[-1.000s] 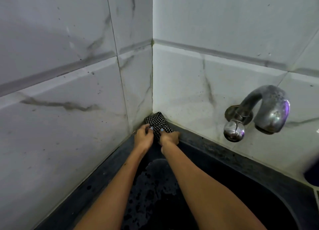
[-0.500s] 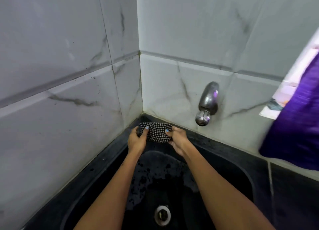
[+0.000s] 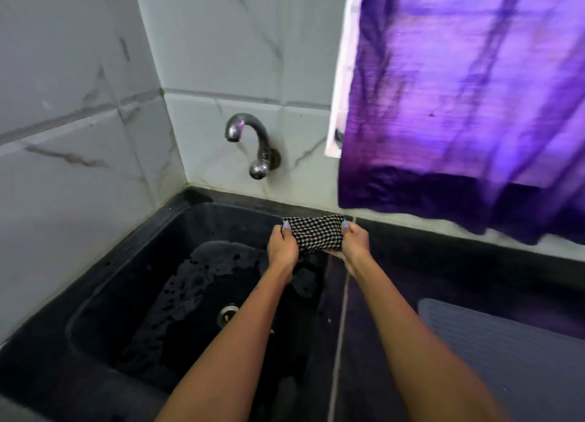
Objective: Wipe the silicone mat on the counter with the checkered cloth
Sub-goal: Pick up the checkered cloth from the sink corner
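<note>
Both hands are out over the far right edge of the sink, each at the end of a bare forearm reaching away from the person. Her left hand grips the left end of the checkered cloth, fingers curled round it with a blue-painted thumbnail lying on top; the right hand clamps the right end the same way. The cloth is pulled into a short bunched band between them, held up in the air and touching neither sink nor counter.

Nearest the person, low on the right, the silicone mat lies flat on the dark counter, pale grey with fine ridges and a rounded corner. It sits well apart from the cloth, to the right of the right forearm and closer to the person than either hand.

Left of the arms is the black sink, its bottom wet and blotchy, with a metal drain partly hidden by the left forearm. Beyond the hands, a curved chrome tap comes out of the marbled white wall tiles above the sink's back rim. Farther right, a purple curtain hangs down to just above the counter's back edge, light glowing through it.
</note>
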Available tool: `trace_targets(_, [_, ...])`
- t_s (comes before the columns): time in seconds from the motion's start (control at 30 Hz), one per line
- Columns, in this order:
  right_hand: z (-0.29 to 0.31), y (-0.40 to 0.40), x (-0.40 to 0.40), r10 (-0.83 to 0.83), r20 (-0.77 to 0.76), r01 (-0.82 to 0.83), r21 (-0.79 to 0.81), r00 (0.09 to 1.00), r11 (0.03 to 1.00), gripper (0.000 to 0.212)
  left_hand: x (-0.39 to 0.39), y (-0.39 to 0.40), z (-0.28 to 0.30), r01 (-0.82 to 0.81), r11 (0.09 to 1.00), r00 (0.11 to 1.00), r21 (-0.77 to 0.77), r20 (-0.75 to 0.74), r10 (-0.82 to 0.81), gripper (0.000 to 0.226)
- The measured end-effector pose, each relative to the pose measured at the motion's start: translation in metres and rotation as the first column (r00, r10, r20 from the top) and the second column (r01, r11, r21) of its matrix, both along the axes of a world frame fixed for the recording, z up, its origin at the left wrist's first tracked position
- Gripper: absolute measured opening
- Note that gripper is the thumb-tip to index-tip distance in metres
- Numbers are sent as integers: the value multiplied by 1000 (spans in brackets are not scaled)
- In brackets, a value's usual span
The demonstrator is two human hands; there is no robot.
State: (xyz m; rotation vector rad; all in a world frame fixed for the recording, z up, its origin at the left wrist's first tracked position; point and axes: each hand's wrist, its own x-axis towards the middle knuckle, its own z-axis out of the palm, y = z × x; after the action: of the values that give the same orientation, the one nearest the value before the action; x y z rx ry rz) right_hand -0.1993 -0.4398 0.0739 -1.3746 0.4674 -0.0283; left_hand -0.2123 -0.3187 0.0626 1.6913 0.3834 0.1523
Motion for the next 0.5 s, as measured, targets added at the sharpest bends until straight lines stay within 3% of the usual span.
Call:
trace_targets(0.2, [4, -110, -73, -63, -7, 63, 32, 998, 997, 34, -44, -109, -9, -27, 929, 976, -368, -210, -55, 41])
trace_targets(0.3, [7, -159, -104, -105, -15, 106, 25, 994, 994, 33, -81, -150, 0, 104, 845, 900, -525, -312, -304, 41])
trace_targets(0.4, [7, -206, -129, -148, -22, 149, 28, 989, 988, 32, -108, -182, -1, 220, 745, 804, -629, -316, -504, 38])
trace_targets(0.5, [4, -236, -150, -214, -32, 216, 198, 976, 956, 33, -128, -216, -3, 173, 681, 835, -712, -261, -484, 30])
